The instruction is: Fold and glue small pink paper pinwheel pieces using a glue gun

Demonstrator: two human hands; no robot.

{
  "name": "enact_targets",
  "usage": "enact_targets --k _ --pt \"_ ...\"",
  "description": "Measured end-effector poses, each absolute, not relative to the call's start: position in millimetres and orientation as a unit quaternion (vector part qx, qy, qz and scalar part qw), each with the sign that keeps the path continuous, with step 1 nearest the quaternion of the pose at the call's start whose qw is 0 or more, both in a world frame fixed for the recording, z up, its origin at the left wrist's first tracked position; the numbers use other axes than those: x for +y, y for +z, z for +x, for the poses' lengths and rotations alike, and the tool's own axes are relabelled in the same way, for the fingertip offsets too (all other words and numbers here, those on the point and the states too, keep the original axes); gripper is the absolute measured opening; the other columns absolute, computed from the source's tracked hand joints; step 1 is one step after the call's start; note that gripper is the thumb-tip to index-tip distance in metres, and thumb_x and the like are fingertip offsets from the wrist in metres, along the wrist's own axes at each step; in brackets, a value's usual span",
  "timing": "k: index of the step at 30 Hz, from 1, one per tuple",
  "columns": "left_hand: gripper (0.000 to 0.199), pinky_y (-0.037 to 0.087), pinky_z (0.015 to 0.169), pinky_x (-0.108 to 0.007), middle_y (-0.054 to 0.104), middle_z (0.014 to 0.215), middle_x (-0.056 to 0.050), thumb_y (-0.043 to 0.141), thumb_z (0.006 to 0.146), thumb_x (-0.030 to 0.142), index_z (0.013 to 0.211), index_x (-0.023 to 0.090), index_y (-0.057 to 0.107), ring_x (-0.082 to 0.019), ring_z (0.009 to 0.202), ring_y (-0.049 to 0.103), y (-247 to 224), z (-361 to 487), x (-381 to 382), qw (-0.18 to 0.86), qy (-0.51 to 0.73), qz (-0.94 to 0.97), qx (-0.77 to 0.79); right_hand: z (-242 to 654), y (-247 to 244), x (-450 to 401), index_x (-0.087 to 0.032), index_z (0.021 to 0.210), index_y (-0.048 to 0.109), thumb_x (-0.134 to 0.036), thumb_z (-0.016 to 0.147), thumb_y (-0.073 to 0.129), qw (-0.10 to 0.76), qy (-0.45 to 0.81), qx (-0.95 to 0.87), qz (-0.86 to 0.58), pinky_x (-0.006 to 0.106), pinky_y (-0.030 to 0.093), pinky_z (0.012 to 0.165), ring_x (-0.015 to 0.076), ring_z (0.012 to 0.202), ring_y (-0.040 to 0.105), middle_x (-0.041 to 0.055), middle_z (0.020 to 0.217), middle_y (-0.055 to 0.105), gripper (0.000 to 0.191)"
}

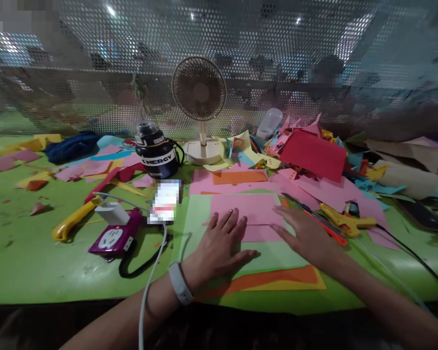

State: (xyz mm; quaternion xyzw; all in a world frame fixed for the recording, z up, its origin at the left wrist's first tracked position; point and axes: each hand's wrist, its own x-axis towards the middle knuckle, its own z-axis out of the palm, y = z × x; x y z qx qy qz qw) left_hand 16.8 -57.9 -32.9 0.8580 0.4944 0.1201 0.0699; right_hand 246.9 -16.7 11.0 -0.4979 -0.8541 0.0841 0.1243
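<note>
My left hand (219, 245) lies flat with its fingers spread, pressing on pink paper (261, 233) and the light green sheet (257, 256) beneath it. At the right edge of the same pink paper is my right hand (301, 233), its fingers stretched out and apart. Neither hand grips anything. Orange and yellow paper (273, 281) sticks out from under the green sheet on the near side. Just beyond my right hand lie a pair of scissors (334, 236) with red-orange handles and a yellow glue gun (346, 221) with a black cord.
A lit phone (165, 201), purple power socket (113, 240) with white charger (112, 214), and yellow-handled tool (75, 221) lie left. Behind stand a dark bottle (156, 153) and a fan (200, 90). Paper scraps (312, 153) are heaped at the back right. A white cable crosses my left forearm.
</note>
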Motion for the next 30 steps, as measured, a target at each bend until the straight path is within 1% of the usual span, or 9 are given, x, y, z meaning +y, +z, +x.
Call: enact_targets --k 1,3,5,8,11,16,24,27,30 --pt "0.082 0.021 0.11 -0.059 0.034 0.151 -0.018 0.03 0.085 0.073 0.144 0.016 0.034 -0.035 0.141 0.026 -31.6 16.9 -58.2 0.07 0.12 0.858 0.495 239.6 19.3 -9.4 -0.016 0.105 0.065 -0.04 0.092 0.042 0.14 0.103 -0.84 -0.515 0.039 0.049 0.089 0.0255 0.106 0.064 0.0122 0.113 0.07 0.036" --pt "0.081 0.021 0.111 -0.058 0.032 0.151 -0.019 0.03 0.086 0.072 0.144 0.015 0.035 -0.034 0.141 0.025 -29.4 17.3 -58.4 0.071 0.115 0.859 0.494 221.7 29.9 7.0 -0.019 0.079 0.064 -0.039 0.089 0.047 0.108 0.178 -0.826 -0.524 0.032 0.052 0.069 0.021 0.077 0.068 0.0066 0.081 0.073 0.028" --pt "0.084 0.021 0.111 -0.058 0.032 0.151 -0.019 0.028 0.085 0.074 0.144 0.014 0.034 -0.034 0.141 0.024 -28.2 17.7 -58.1 0.077 0.106 0.858 0.497 204.4 30.4 23.0 -0.019 0.066 0.057 -0.034 0.084 0.053 0.041 0.305 -0.797 -0.52 0.026 0.05 0.056 0.0159 0.056 0.065 0.0021 0.061 0.068 0.024" --pt "0.087 0.021 0.111 -0.059 0.032 0.152 -0.018 0.025 0.084 0.076 0.146 0.015 0.03 -0.034 0.142 0.023 -28.4 17.5 -57.2 0.084 0.102 0.856 0.5 189.7 17.9 40.2 -0.018 0.055 0.051 -0.022 0.078 0.054 -0.052 0.489 -0.717 -0.495 0.022 0.048 0.047 0.012 0.042 0.059 -0.0019 0.044 0.057 0.024" --pt "0.086 0.02 0.111 -0.057 0.032 0.152 -0.017 0.025 0.085 0.074 0.148 0.015 0.027 -0.033 0.143 0.022 -30.1 16.9 -57.1 0.077 0.109 0.858 0.496 188.5 5.6 48.1 -0.017 0.052 0.051 -0.018 0.075 0.055 -0.079 0.547 -0.687 -0.472 0.02 0.048 0.043 0.01 0.038 0.057 -0.003 0.041 0.055 0.024" --pt "0.087 0.018 0.113 -0.056 0.028 0.154 -0.016 0.025 0.085 0.074 0.15 0.015 0.022 -0.032 0.143 0.02 -32.8 17.8 -57.1 0.069 0.103 0.856 0.502 191.1 2.9 54.3 -0.015 0.055 0.055 -0.031 0.075 0.067 -0.097 0.567 -0.658 -0.487 0.021 0.051 0.044 0.0103 0.037 0.058 -0.0014 0.044 0.06 0.028" --pt "0.097 0.019 0.115 -0.047 0.022 0.155 -0.02 0.024 0.083 0.077 0.148 0.005 0.022 -0.03 0.144 0.018 -28.2 -13.3 -62.9 0.086 0.056 0.836 0.539 192.9 -1.7 61.0 -0.013 0.055 0.058 -0.046 0.062 0.08 -0.093 0.594 -0.634 -0.486 0.023 0.055 0.047 0.012 0.04 0.061 0.0002 0.047 0.062 0.04" --pt "0.096 0.02 0.114 -0.05 0.025 0.154 -0.019 0.026 0.083 0.077 0.148 0.006 0.026 -0.031 0.143 0.02 -25.2 -34.6 -70.1 0.078 0.043 0.82 0.566 194.4 -3.7 61.9 -0.013 0.056 0.059 -0.046 0.061 0.081 -0.089 0.601 -0.631 -0.482 0.026 0.058 0.05 0.0137 0.044 0.063 0.0009 0.047 0.063 0.04" --pt "0.089 0.028 0.111 -0.052 0.034 0.151 -0.019 0.028 0.084 0.075 0.145 0.01 0.033 -0.032 0.14 0.029 -16.2 -46.9 -71.7 0.085 0.039 0.813 0.575 193.9 -2.8 62.1 -0.013 0.056 0.058 -0.044 0.062 0.08 -0.094 0.599 -0.634 -0.48 0.027 0.059 0.051 0.0135 0.044 0.063 0.0009 0.046 0.062 0.038"
